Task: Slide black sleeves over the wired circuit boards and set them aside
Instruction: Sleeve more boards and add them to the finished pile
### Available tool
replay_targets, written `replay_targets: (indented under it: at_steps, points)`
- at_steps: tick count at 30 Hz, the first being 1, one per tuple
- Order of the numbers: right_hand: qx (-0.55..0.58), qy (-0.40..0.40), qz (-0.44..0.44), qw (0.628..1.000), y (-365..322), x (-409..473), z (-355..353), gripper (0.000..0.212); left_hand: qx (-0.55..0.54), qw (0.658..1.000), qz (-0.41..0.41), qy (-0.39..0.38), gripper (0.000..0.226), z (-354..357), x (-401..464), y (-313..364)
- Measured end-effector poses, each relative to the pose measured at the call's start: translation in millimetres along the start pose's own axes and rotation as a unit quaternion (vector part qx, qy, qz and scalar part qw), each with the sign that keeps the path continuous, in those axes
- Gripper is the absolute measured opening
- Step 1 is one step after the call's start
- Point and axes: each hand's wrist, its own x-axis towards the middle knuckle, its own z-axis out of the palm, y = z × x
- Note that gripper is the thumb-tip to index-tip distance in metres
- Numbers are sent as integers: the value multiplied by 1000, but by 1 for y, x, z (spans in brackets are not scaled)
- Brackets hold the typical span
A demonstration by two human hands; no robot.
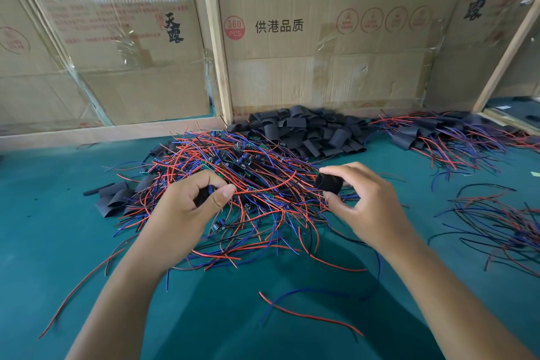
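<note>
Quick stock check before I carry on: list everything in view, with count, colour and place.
Wired circuit boards: large tangled pile, red, blue, black wires, centre of table.
Loose sleeves: heap, black, behind the pile by the cardboard.
Sleeved boards: pile, black with wires, far right.
Loose wires: bundle, red, blue, black, right edge.
Table: one, teal.
Cardboard panels: several, brown, at back.
Left hand: grips a dark part.
Right hand: pinches one black sleeve.

Ahead of me the middle cardboard box (321,38) carries big black brush characters "天露", smaller black print "供港品质", and a red circle reading "360 PCS". I read "天露" again, small, on the left cardboard box (117,38) and on the right cardboard box (479,38); the faded red print is illegible.
</note>
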Motion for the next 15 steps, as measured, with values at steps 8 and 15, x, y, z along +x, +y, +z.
replay_targets:
  at_steps: [8, 15]
  points:
    - [-6, -32, -2, 999, 3, 0, -4, 37, 41, 999, 15, -31, 25, 4, -1, 1]
    - [-6, -33, -14, 999, 6, -1, -3, 40, 38, 998, 30, -35, 27, 5, -2, 6]
